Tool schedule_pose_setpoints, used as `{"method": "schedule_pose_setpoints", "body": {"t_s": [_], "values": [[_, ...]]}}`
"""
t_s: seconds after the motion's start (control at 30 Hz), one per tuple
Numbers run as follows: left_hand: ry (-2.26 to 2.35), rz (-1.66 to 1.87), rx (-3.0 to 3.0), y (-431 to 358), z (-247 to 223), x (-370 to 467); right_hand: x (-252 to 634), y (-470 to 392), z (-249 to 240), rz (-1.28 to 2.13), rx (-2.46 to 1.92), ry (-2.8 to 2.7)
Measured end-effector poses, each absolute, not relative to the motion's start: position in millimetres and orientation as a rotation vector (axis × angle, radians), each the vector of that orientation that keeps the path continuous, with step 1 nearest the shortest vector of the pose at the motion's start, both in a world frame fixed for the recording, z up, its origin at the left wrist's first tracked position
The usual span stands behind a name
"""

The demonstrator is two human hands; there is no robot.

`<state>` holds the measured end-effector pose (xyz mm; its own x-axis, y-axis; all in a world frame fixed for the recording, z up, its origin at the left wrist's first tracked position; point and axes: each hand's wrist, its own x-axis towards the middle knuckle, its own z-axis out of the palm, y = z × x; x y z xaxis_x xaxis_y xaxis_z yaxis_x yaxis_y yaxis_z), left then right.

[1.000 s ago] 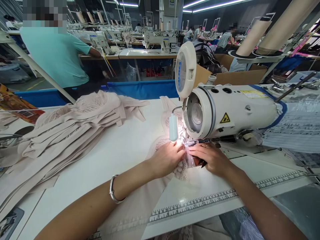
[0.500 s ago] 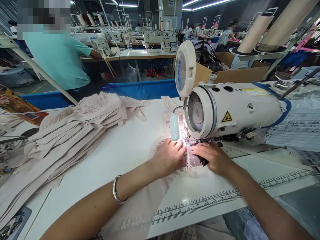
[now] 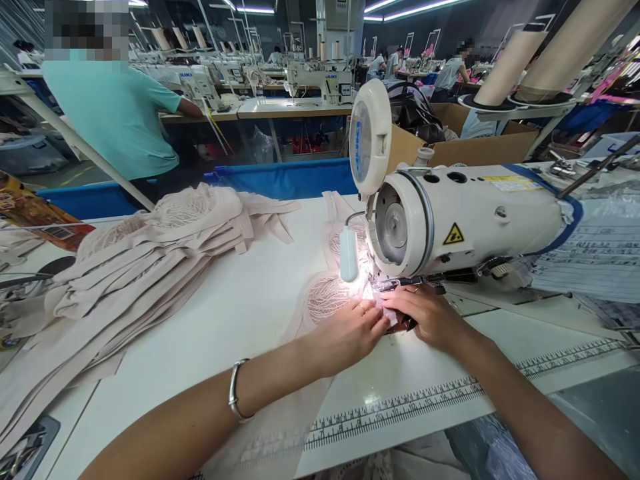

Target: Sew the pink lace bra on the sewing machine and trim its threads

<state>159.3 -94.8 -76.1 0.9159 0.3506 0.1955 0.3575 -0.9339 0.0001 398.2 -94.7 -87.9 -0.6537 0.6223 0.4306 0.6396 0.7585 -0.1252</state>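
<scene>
Under the head of the white sewing machine, a pale pink lace-trimmed fabric lies in the bright light at the needle. My left hand is on the fabric just left of the needle area, its fingers bent and closed on the cloth. Close on the other side, my right hand has its fingers together, pressing the fabric edge beside the presser foot. Beneath that palm a small dark, pointed object shows in part; I cannot make out its kind. My hands hide part of the fabric, and the needle tip is lost in glare.
A pile of pale fabric strips covers the left of the table. A printed ruler runs along the front edge. Thread cones and a cardboard box stand behind the machine. A person in a turquoise shirt sits beyond.
My left hand has shifted slightly right and toward me, uncovering more lace on its left. The fabric edge between the hands has moved. My right hand stays nearly in place.
</scene>
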Motion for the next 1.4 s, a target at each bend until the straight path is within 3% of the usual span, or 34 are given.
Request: {"method": "schedule_pose_setpoints", "body": {"t_s": [0.23,0.63,1.4], "values": [[-0.663,-0.212,-3.018,-93.7,-73.9,155.0,397.6,-98.7,-79.3,-0.034,-0.945,-2.448],[-0.632,-0.48,-3.024,-73.4,-82.3,144.7,398.8,-96.0,-88.7,0.005,-0.916,-2.418],[-0.761,-0.499,-3.221,-42.8,-76.9,135.6,399.1,-96.1,-85.0,0.004,-0.996,-2.474]]}}
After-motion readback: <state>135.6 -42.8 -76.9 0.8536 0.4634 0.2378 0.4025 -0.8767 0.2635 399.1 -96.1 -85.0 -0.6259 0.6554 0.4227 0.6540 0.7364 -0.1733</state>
